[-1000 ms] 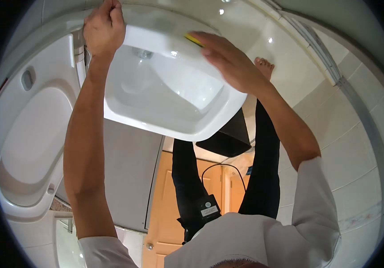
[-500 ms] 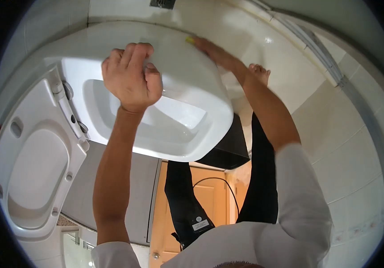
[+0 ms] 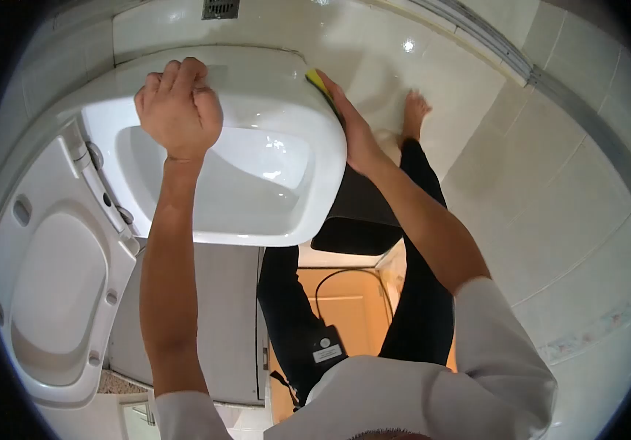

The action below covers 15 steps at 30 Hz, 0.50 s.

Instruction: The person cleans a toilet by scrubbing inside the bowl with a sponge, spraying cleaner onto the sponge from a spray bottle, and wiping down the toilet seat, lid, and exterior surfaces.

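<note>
Beside the outer edge of a white toilet bowl (image 3: 257, 84), my right hand (image 3: 352, 132) presses a yellow sponge (image 3: 315, 78) with a dark side against the ceramic. Only part of the sponge shows along the fingers. My left hand (image 3: 180, 110) is closed in a fist above the bowl's upper left part, its knuckles up; what it holds, if anything, is hidden. Water lies in the bowl's basin. The white seat and lid (image 3: 59, 279) are swung open on the left.
A dark box-like object (image 3: 359, 220) stands by the bowl's lower right side, near my black-trousered legs (image 3: 422, 271). A drain grate (image 3: 221, 8) is set in the floor at the top. A metal rail (image 3: 499, 51) curves past the upper right. A cable (image 3: 341, 270) loops between my legs.
The bowl and both hands appear shifted left in view. My right hand has moved down the bowl's outer side, and more of the sponge shows. My left hand stays closed.
</note>
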### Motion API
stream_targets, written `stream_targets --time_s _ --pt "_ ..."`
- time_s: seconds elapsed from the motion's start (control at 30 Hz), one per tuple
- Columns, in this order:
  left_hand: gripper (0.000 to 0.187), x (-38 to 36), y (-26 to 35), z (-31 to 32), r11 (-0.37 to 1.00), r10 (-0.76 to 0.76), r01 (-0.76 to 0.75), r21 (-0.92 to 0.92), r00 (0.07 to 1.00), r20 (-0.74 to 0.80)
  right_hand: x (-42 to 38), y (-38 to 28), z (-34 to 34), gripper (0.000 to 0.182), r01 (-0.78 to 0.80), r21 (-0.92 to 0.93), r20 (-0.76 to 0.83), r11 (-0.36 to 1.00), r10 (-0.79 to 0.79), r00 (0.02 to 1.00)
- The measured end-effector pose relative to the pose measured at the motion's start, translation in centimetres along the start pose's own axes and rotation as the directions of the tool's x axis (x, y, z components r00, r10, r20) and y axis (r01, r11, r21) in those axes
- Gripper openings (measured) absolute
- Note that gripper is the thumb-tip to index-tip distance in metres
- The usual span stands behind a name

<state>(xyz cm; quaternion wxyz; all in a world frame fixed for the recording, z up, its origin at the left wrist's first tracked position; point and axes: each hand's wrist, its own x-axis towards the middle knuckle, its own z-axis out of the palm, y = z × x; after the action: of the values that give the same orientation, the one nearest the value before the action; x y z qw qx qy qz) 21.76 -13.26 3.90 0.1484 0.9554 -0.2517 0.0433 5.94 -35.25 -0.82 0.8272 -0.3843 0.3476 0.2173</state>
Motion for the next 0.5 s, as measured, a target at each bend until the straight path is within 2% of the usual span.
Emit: stream_targets --time_s 0.03,0.07,0.1,0.17,0.2,0.23,0.27,0.33,0.37,0.4,0.5 --pt "0.019 0.2 -0.2 0.2 1.000 -0.006 0.006 0.011 1.000 -0.005 4.2 2.2 -1.6 0.065 -0.152 0.204 0.036 0.967 0.148 0.988" --pt "0.019 0.3 0.0 0.2 1.000 0.022 -0.021 0.017 0.999 -0.033 8.1 5.3 -3.3 0.064 -0.306 0.399 0.104 0.864 0.289 0.952" --pt "0.019 0.2 -0.1 0.1 0.999 0.025 -0.024 0.027 0.999 -0.023 11.8 9.6 -4.5 0.064 -0.313 0.408 0.113 0.857 0.293 0.949" --pt "0.022 0.4 -0.3 0.1 0.998 0.040 -0.040 0.038 0.999 -0.004 18.2 15.6 -6.9 0.065 0.011 0.425 -0.076 0.905 0.023 0.997" --pt "0.024 0.6 -0.7 0.1 0.998 0.064 -0.064 0.007 0.998 -0.002 17.5 15.3 -7.0 0.065 0.009 0.448 -0.084 0.894 0.032 0.996" --pt "0.025 0.4 -0.8 -0.3 0.997 0.075 -0.074 -0.037 0.997 0.024 14.3 13.5 -6.3 0.069 -0.053 0.409 -0.021 0.911 0.067 0.998" --pt "0.028 0.5 -0.2 -0.5 0.997 0.073 -0.073 0.015 0.997 0.027 9.9 12.1 -5.4 0.073 -0.118 0.365 0.042 0.923 0.110 0.993" --pt "0.030 0.1 0.0 -1.0 0.999 0.050 -0.050 -0.005 0.996 0.070 0.8 8.8 -1.6 0.082 0.126 0.139 -0.111 0.982 -0.111 0.988" --pt "0.031 0.6 -0.2 -0.6 0.999 0.038 -0.037 -0.016 0.997 0.073 -2.5 8.3 -1.3 0.085 0.182 0.040 -0.041 0.982 -0.181 0.983" --pt "0.029 0.7 0.0 -0.3 0.999 0.039 -0.038 -0.032 0.999 0.038 -5.4 7.9 -0.4 0.081 0.258 -0.033 -0.042 0.966 -0.259 0.965" --pt "0.030 1.0 0.3 -0.7 0.998 0.065 -0.065 -0.002 0.995 0.080 -5.2 8.1 -0.3 0.078 0.333 -0.146 -0.081 0.932 -0.347 0.935"
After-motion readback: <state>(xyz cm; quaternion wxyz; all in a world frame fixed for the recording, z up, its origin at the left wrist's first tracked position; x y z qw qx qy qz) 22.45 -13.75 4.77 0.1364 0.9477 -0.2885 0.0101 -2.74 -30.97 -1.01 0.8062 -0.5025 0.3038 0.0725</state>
